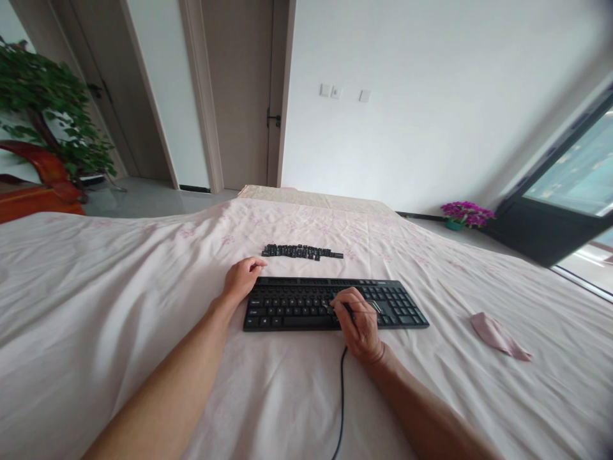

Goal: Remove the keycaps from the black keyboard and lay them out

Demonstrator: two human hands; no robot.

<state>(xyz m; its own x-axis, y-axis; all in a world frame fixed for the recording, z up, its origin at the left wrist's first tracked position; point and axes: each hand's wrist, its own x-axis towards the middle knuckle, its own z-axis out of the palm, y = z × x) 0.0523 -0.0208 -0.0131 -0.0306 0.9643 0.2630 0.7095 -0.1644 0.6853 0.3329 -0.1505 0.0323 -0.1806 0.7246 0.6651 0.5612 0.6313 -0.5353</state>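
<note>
A black keyboard [306,303] lies on a bed covered with a pale pink sheet [119,287]. My left hand [243,277] rests at the keyboard's far left corner, fingers curled, thumb pointing toward the keys. My right hand [359,322] lies over the middle-right of the keyboard, fingers pinched on a thin wire tool [372,309] whose loop sits on the keys. A row of loose black keycaps [301,252] lies on the sheet just beyond the keyboard. The keyboard's black cable [341,396] runs toward me under my right wrist.
A crumpled pink cloth [500,335] lies on the sheet to the right. A leafy plant [52,108] and red wooden furniture [43,185] stand at the left. Purple flowers in a pot [465,214] sit on the floor by a dark-framed window [560,211]. Doors are behind.
</note>
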